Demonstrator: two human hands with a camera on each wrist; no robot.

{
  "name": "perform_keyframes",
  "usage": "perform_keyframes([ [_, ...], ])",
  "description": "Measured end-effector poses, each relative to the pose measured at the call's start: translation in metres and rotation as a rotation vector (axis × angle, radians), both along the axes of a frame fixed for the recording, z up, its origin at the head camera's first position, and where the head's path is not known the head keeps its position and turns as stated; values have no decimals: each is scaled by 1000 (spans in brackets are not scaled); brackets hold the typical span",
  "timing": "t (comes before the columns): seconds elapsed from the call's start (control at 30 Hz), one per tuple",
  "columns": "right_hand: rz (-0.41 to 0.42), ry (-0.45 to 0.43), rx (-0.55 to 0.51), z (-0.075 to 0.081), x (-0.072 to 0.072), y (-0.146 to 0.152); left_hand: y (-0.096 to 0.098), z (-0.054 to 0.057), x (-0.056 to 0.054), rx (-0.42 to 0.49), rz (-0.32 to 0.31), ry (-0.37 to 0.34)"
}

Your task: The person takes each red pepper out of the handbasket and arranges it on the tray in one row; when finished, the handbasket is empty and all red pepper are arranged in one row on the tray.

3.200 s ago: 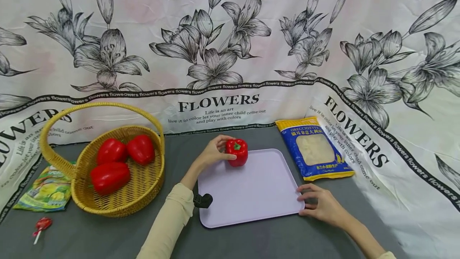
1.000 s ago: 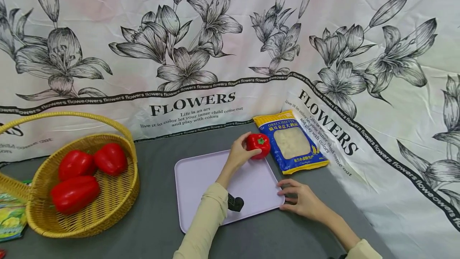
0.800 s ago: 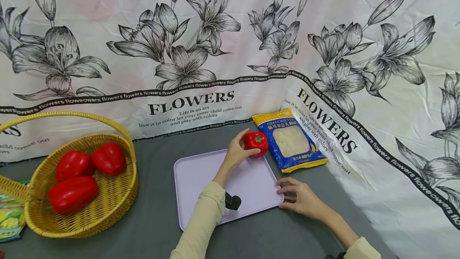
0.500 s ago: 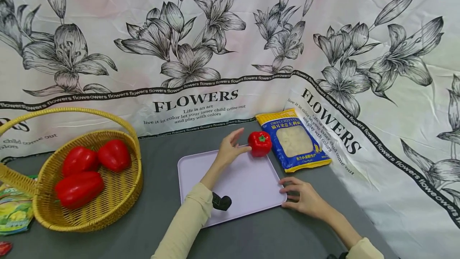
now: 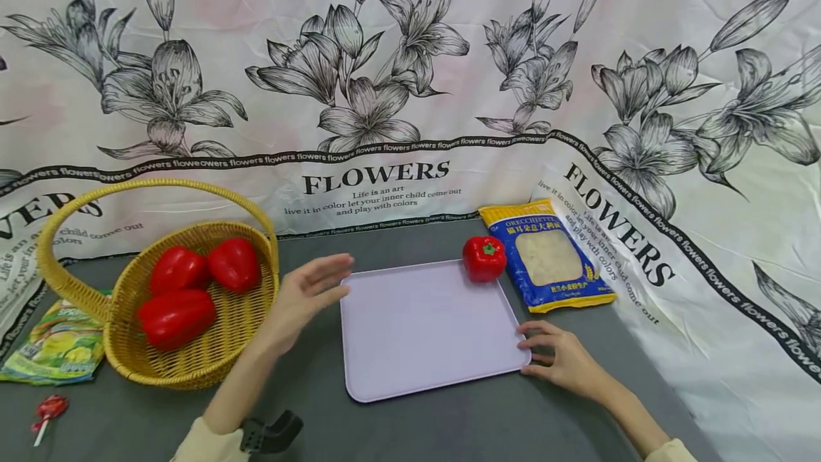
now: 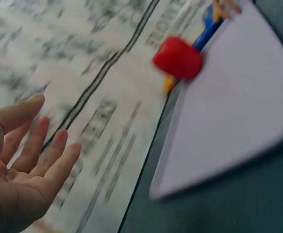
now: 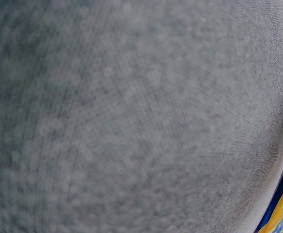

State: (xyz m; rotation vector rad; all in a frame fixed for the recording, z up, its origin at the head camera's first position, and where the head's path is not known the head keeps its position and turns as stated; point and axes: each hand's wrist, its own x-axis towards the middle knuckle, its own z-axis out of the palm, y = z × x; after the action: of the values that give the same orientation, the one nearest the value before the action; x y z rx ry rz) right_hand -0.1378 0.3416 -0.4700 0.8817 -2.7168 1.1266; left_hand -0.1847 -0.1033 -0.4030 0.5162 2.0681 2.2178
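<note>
A red bell pepper point(image 5: 484, 259) with a green stem sits at the far right corner of the pale lilac tray point(image 5: 430, 334), beside the pasta bag. My left hand point(image 5: 304, 298) is in the air between the basket and the tray, holding nothing. Its fingers point(image 6: 58, 155) are spread and loosely bent in the left wrist view. My right hand point(image 5: 564, 358) holds the tray's near right corner, fingertips on the right rim and thumb by the corner. The right wrist view shows mostly blurred grey cloth, and the hand's grip is hidden there.
A yellow wicker basket point(image 5: 266, 316) with a tall handle holds several red peppers point(image 5: 176, 318) on the left. Beside it lie a green snack packet point(image 5: 60, 344) and a red lollipop point(image 5: 50, 408). The blue and yellow orecchiette bag point(image 5: 548, 259) lies right of the tray.
My left hand carried the pepper right along the tray's far edge, let go of it at the corner, then moved back left toward the basket. My right hand stays at the tray.
</note>
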Motion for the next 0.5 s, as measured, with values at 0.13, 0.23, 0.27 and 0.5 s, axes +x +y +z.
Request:
perform_keyframes([
  [0.13, -8, 11, -3, 0, -1, -1, -65, -3, 8, 94, 153, 7],
  [0.23, -23, 17, 6, 1, -1, -1, -97, -5, 3, 133, 342, -12],
  [0.27, -24, 18, 7, 1, -1, -1, -104, -6, 0, 114, 403, -24],
  [0.5, -17, 20, 14, 0, -3, -4, -127, -11, -25, -191, 599, -147],
])
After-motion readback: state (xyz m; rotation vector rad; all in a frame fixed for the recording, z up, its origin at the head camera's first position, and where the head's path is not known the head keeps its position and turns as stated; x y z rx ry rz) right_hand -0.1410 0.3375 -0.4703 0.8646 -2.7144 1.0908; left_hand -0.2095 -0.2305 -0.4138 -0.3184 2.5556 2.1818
